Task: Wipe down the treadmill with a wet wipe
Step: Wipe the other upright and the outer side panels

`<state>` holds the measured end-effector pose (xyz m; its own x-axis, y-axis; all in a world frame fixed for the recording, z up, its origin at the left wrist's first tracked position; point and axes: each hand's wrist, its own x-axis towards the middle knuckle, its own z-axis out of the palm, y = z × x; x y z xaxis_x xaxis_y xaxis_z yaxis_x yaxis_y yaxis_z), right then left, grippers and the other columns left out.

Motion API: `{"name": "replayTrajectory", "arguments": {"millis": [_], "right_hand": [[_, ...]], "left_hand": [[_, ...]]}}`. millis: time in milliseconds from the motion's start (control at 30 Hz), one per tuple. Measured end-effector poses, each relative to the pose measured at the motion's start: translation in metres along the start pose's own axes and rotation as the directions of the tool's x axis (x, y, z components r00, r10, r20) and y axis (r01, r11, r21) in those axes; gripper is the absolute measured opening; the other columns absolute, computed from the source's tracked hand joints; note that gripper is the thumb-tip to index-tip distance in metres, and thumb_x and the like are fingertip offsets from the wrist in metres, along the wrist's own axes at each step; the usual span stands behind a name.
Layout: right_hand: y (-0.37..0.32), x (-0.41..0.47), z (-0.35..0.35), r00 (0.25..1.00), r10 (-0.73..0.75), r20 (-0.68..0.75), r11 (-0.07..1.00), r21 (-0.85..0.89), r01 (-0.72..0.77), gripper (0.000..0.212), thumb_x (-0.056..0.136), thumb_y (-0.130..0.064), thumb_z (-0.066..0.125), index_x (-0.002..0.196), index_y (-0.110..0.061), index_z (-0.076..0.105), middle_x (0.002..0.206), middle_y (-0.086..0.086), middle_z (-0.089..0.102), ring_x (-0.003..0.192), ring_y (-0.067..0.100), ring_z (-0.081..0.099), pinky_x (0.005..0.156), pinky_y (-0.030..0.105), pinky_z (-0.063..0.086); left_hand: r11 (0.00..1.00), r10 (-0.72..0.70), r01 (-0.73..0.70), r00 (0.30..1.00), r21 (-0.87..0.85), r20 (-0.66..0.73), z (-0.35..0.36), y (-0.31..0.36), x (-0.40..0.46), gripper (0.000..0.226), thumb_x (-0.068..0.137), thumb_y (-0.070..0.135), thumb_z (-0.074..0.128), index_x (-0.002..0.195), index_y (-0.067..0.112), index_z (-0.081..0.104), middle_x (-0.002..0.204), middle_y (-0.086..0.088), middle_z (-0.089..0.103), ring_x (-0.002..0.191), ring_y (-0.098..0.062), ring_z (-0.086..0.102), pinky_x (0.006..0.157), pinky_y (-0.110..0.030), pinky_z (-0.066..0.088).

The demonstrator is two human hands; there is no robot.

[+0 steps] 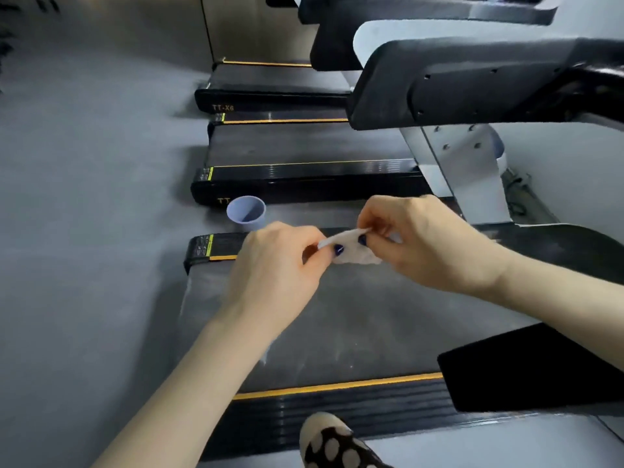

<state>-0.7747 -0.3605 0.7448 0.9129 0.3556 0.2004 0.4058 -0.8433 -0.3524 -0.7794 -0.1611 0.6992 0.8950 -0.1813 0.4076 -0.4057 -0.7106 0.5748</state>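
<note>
Both hands are raised over the treadmill (337,332), and between them hangs the wipe (351,246), still bunched rather than spread flat. The left hand (273,261) pinches one edge between thumb and forefinger, and the right hand (429,241) pinches the opposite edge the same way, with the other fingers curled in. Held by two edges and clear of the belt, the wipe looks as if it is being pulled open to give a wider wiping face, so the wiping itself seems not yet begun here. Just beyond the left hand a cup (246,212) stands on the floor (84,197) beside the belt's far rail, probably kept within reach. Below the hands a shoe (334,444) rests by the near rail.
</note>
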Motion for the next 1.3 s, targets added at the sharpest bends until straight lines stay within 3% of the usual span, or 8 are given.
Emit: {"name": "replayTrajectory", "arguments": {"millis": [167,267,400,500,667,833,1100,1300], "right_hand": [[-0.003,0.025,0.009,0.990,0.122,-0.065,0.992,0.034,-0.120,0.007,0.091,-0.012,0.064,0.097,-0.015,0.066,0.083,-0.001,0.071,0.078,0.029,0.063,0.071,0.035,0.044],[0.002,0.044,0.012,0.976,0.197,-0.094,0.979,0.063,-0.191,0.022,0.091,-0.010,0.063,0.109,-0.018,0.071,0.093,-0.001,0.074,0.086,0.020,0.065,0.074,0.022,0.045],[0.020,0.080,0.013,0.968,0.235,-0.084,0.970,0.086,-0.228,0.025,0.091,-0.007,0.062,0.105,-0.019,0.077,0.093,-0.001,0.074,0.085,0.019,0.064,0.077,0.027,0.046],[0.048,0.113,0.016,0.954,0.273,-0.128,0.960,0.103,-0.261,0.022,0.090,-0.008,0.062,0.101,-0.018,0.078,0.089,-0.002,0.074,0.083,0.019,0.065,0.076,0.031,0.047],[0.119,0.181,0.006,0.910,0.382,-0.162,0.922,0.131,-0.364,0.019,0.093,-0.013,0.063,0.101,-0.021,0.078,0.088,-0.006,0.074,0.081,0.010,0.064,0.070,0.015,0.045],[0.203,0.256,-0.048,0.801,0.567,-0.194,0.817,0.262,-0.514,0.022,0.090,-0.004,0.063,0.095,-0.019,0.078,0.079,-0.011,0.072,0.082,-0.004,0.060,0.067,0.004,0.040],[0.281,0.293,-0.122,0.538,0.811,-0.230,0.570,0.517,-0.638,0.022,0.092,-0.015,0.059,0.088,-0.032,0.072,0.067,-0.026,0.063,0.066,-0.002,0.058,0.059,0.012,0.040],[0.292,0.304,-0.192,0.379,0.900,-0.216,0.424,0.640,-0.641,0.025,0.093,-0.018,0.065,0.081,-0.039,0.071,0.073,-0.012,0.070,0.065,0.004,0.058,0.058,0.017,0.041]], "left_hand": [[0.991,0.130,-0.129,0.991,0.017,-0.024,-0.007,-0.022,0.031,0.026,0.081,0.026,0.065,0.057,0.021,0.055,0.051,0.007,0.043,0.057,-0.021,0.049,0.046,-0.028,0.024],[0.983,0.183,-0.183,0.981,0.009,-0.061,0.003,-0.035,0.062,0.021,0.078,0.023,0.066,0.058,0.023,0.058,0.054,0.011,0.038,0.055,-0.019,0.047,0.045,-0.024,0.025],[0.979,0.202,-0.202,0.979,-0.035,-0.012,0.025,-0.057,0.111,0.019,0.083,0.027,0.060,0.065,0.023,0.065,0.060,0.007,0.060,0.067,-0.024,0.057,0.052,-0.039,0.047],[0.975,0.215,-0.213,0.976,-0.063,0.025,0.048,-0.069,0.155,0.025,0.088,0.033,0.056,0.072,0.022,0.072,0.068,0.006,0.068,0.078,-0.023,0.062,0.060,-0.042,0.051],[0.965,0.258,-0.256,0.966,-0.063,0.027,0.097,-0.076,0.261,0.010,0.087,0.025,0.075,0.077,0.023,0.077,0.068,0.004,0.069,0.069,-0.022,0.062,0.057,-0.040,0.055],[0.943,0.333,-0.323,0.929,-0.084,0.159,0.132,-0.042,0.404,0.005,0.085,0.025,0.080,0.081,0.023,0.078,0.069,0.005,0.069,0.067,-0.018,0.063,0.056,-0.036,0.055],[0.898,0.434,-0.388,0.857,-0.206,0.278,0.185,0.035,0.531,0.008,0.083,0.018,0.083,0.086,0.016,0.076,0.075,0.001,0.071,0.070,-0.022,0.065,0.058,-0.046,0.058],[0.869,0.487,-0.406,0.801,-0.282,0.349,0.178,0.094,0.585,0.010,0.081,0.017,0.084,0.089,0.015,0.077,0.078,-0.001,0.073,0.071,-0.022,0.067,0.063,-0.046,0.060]]}}
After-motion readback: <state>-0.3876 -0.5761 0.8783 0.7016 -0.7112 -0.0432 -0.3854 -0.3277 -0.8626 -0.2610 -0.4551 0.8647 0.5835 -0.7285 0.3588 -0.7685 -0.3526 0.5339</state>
